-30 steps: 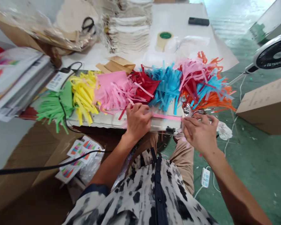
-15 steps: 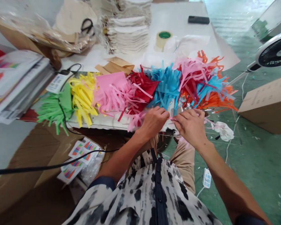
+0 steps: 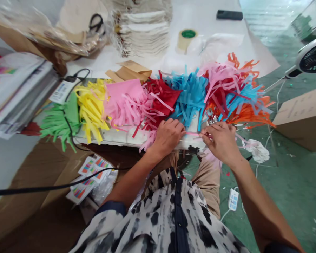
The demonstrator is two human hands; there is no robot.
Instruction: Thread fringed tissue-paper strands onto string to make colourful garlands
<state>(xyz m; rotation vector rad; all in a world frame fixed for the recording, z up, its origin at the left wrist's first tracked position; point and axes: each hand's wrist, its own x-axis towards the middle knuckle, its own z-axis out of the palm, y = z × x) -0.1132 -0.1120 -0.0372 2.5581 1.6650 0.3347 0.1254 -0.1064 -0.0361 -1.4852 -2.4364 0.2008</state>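
Note:
Between my two hands a pink paper tassel is stretched, its middle drawn into a thin twisted strand. My left hand is closed on one side, with pink fringe hanging out beyond it. Closed on the other side is my right hand, with more pink fringe below it. Just behind the hands lie fringed paper bundles: blue, red, pink, yellow and green. A mixed pile with orange fringe lies beyond my right hand. My fingertips are partly hidden.
Behind the bundles are a tape roll, a dark flat object, stacked white bundles and scissors. A black cable crosses at left. To the right stand a fan and a cardboard box.
My hands have moved apart, the left one leftward and the right one rightward. More of the twisted pink strand shows between them. The view has shifted slightly.

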